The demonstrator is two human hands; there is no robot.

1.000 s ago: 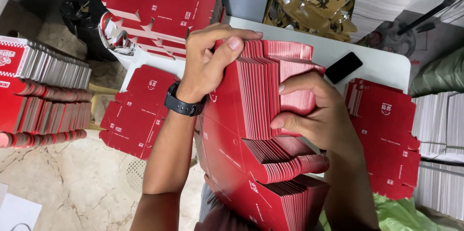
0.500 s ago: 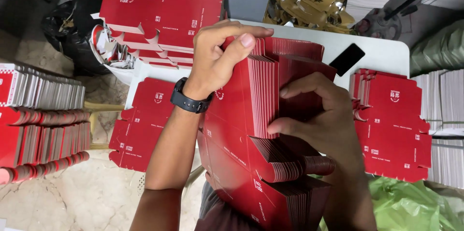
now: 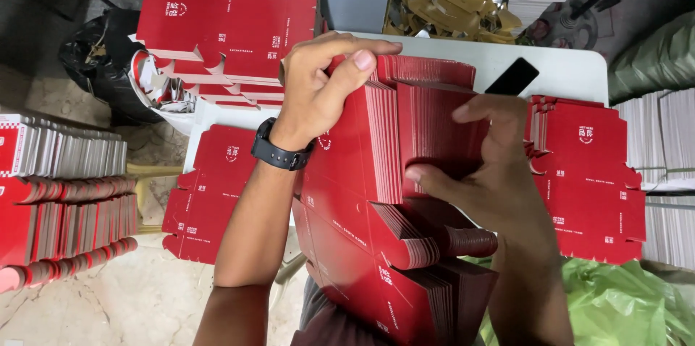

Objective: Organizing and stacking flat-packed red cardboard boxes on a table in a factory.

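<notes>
1. Head view: the left hand (image 3: 318,93) clamps over the top edge of a thick stack of flat red carton blanks (image 3: 376,194), held upright on edge against the person's body above the white table (image 3: 572,71).
2. The right hand (image 3: 485,172) presses the stack's right face, fingers closed against it.
3. Progress, as I judge it: more red blanks lie piled at the left (image 3: 210,194), the right (image 3: 586,179) and the far side (image 3: 232,20), and bundled cartons (image 3: 58,187) stand on the floor.
</notes>
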